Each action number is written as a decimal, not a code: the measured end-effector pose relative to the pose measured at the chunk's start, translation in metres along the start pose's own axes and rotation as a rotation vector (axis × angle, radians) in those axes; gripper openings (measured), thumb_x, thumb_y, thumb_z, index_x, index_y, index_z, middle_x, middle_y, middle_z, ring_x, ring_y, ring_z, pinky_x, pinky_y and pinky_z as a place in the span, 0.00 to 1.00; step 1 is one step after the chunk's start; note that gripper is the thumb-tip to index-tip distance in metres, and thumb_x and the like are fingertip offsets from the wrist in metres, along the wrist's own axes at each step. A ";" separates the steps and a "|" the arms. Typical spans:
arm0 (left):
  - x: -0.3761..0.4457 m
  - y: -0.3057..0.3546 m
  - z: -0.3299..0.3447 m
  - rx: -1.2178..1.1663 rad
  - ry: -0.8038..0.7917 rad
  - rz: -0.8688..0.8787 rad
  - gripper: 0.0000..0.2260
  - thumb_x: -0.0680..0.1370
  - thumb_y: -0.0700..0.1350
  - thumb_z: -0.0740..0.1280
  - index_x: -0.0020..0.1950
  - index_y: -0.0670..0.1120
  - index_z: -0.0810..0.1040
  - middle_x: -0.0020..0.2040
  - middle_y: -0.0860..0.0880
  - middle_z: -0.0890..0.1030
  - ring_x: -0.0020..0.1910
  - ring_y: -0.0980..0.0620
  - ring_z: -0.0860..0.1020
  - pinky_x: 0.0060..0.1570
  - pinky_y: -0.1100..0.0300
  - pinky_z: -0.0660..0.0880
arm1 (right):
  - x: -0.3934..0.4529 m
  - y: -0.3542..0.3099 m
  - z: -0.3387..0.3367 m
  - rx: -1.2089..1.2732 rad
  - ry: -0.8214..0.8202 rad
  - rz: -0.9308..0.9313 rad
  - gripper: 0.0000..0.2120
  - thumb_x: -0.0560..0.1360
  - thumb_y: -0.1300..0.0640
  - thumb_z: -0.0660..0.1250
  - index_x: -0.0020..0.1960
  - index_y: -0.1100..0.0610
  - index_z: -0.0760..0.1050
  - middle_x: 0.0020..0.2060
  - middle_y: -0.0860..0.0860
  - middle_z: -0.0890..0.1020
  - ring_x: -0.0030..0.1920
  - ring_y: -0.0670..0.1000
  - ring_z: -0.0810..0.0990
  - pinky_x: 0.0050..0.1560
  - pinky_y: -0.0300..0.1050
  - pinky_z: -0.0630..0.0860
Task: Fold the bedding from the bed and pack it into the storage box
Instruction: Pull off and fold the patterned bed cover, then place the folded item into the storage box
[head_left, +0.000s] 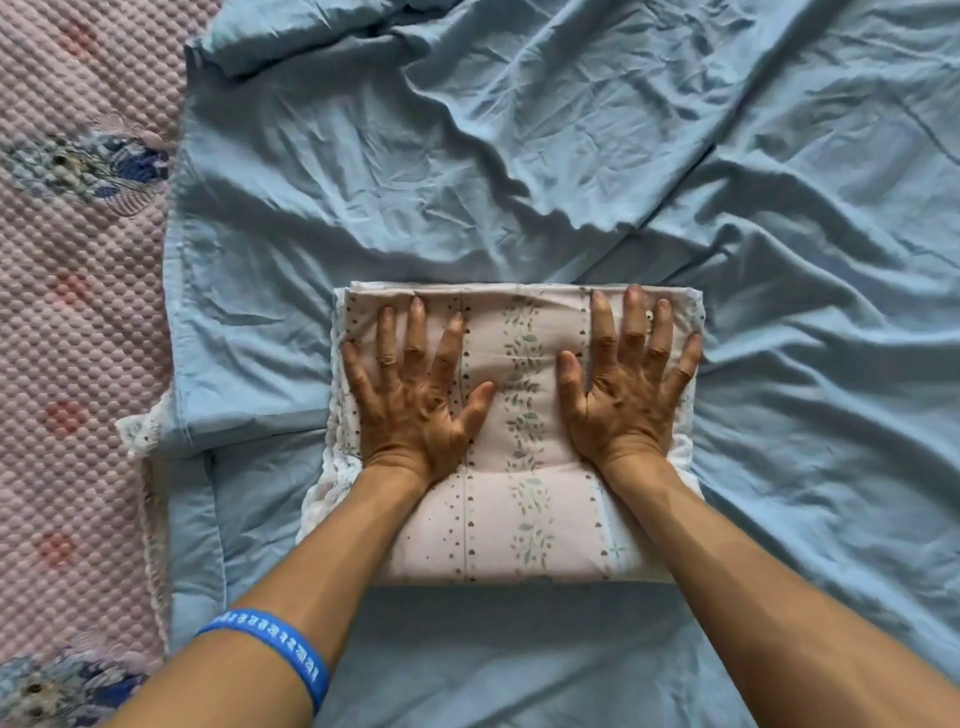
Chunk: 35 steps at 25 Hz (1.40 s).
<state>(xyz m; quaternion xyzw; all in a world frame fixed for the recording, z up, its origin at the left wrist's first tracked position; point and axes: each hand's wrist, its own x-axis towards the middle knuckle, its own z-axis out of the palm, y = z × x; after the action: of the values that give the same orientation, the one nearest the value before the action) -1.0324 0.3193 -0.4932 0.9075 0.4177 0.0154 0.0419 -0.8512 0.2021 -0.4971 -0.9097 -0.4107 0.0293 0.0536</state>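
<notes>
Pressing flat, the left hand (410, 400) and right hand (626, 395) spread straight fingers on the soft, light bundle (524, 415); best lifted from under its sides.

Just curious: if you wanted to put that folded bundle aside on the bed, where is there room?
Open quilted pink mattress cover lies left of the blue sheet. The rumpled sheet beyond the folded bedding holds nothing else. Both hands, left hand and right hand, cover the bundle.

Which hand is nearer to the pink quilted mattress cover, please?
Left. The left hand presses the folded floral sheet on the side toward the pink quilted mattress cover; the right hand presses its far side.
</notes>
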 end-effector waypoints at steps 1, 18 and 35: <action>-0.002 0.002 0.002 -0.009 -0.002 -0.007 0.33 0.77 0.68 0.50 0.78 0.53 0.60 0.79 0.44 0.57 0.78 0.42 0.52 0.72 0.33 0.46 | -0.002 -0.001 0.002 0.006 -0.004 0.002 0.32 0.78 0.37 0.49 0.78 0.49 0.57 0.78 0.56 0.58 0.78 0.61 0.53 0.74 0.67 0.42; -0.118 0.002 -0.039 -0.037 -0.288 -0.089 0.31 0.78 0.66 0.46 0.79 0.59 0.42 0.80 0.54 0.38 0.78 0.51 0.37 0.73 0.38 0.38 | -0.133 0.002 -0.031 -0.044 -0.134 -0.078 0.32 0.79 0.35 0.48 0.80 0.47 0.49 0.80 0.51 0.48 0.79 0.57 0.46 0.77 0.59 0.42; -0.102 -0.027 -0.120 -1.093 -0.373 -0.862 0.16 0.75 0.54 0.72 0.60 0.51 0.78 0.52 0.53 0.82 0.53 0.49 0.80 0.57 0.53 0.77 | -0.073 0.065 -0.112 1.088 -0.615 0.860 0.19 0.70 0.48 0.76 0.54 0.60 0.81 0.44 0.57 0.86 0.43 0.58 0.84 0.51 0.55 0.82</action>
<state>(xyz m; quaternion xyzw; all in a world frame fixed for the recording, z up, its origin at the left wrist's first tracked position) -1.1269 0.2671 -0.3751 0.4987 0.6574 0.0488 0.5629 -0.8401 0.0960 -0.3932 -0.7859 0.0561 0.4983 0.3617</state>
